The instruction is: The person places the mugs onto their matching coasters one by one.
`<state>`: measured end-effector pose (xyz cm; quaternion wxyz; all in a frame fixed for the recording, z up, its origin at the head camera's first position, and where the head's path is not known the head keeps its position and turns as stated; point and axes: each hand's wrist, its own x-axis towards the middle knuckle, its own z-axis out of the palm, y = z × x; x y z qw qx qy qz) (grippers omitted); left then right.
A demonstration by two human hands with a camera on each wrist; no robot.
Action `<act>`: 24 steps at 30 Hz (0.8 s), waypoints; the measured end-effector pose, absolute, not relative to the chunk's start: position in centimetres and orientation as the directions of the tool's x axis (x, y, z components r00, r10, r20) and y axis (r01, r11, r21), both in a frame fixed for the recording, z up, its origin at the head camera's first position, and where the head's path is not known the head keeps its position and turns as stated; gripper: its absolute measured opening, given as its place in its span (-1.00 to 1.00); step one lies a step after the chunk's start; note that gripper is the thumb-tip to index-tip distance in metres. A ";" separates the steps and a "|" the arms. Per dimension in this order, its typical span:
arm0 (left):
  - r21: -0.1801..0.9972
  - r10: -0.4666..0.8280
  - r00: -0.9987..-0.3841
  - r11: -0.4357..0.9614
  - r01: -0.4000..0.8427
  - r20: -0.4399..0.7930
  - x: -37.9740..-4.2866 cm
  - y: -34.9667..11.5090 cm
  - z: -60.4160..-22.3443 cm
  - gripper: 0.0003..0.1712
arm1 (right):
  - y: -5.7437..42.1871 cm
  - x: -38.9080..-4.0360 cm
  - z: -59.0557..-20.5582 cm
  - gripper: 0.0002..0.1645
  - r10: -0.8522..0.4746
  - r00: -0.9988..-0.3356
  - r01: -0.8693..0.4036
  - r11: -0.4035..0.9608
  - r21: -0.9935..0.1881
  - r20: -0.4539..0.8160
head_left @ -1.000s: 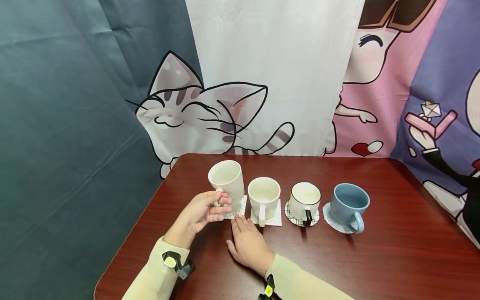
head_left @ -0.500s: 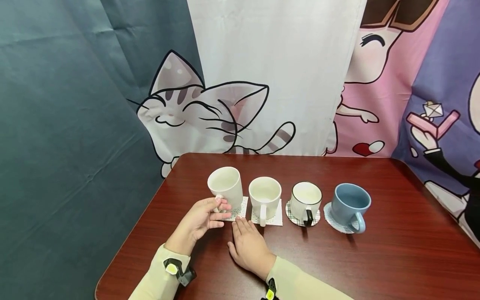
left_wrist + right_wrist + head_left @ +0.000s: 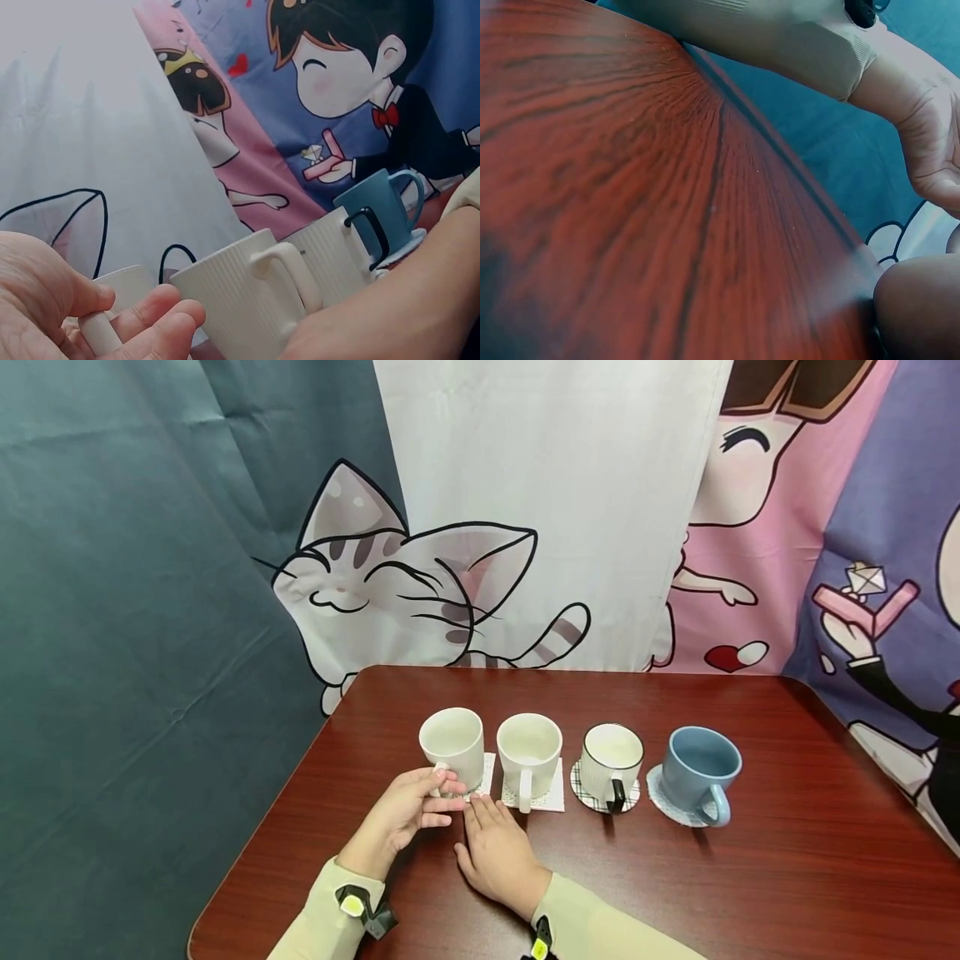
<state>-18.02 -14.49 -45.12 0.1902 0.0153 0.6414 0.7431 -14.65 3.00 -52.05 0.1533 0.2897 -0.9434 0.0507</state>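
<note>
At the left end of a row of mugs, my left hand [image 3: 408, 806] pinches the handle of a white mug [image 3: 459, 745]. That mug sits over a square patterned coaster [image 3: 487, 775], its rim facing up. In the left wrist view, thumb and fingers close on the pale handle [image 3: 100, 335]. My right hand [image 3: 501, 852] lies flat, palm down, with its fingertips at the near edge of that coaster. Just to the right stands a second, ribbed white mug [image 3: 529, 752] on its own square coaster [image 3: 553, 793], handle toward me.
Farther right, a white mug with black rim and handle [image 3: 609, 758] stands on a round checked coaster [image 3: 577, 789]. Beside it a blue mug [image 3: 696, 768] rests on a round pale coaster [image 3: 662, 797]. The reddish wooden table [image 3: 810, 860] meets a printed curtain [image 3: 600, 485] behind.
The left hand has lowered the leftmost white mug toward the coaster, and the mug has become more upright. My right hand and the other mugs have stayed put.
</note>
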 end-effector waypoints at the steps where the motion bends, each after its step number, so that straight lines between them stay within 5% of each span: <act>1: 0.959 0.304 -0.926 -0.102 -0.265 -0.224 -18.0 -14.5 -45.2 -0.65 | 3.0 -14.7 -52.1 -0.27 -0.532 -0.785 -0.563 0.827 -0.005 0.318; 24: 0.967 0.259 -0.941 -0.076 -0.244 -0.217 -17.9 -13.7 -46.1 -0.52 | 3.1 -14.6 -51.9 -0.28 -0.538 -0.793 -0.558 0.830 0.015 0.287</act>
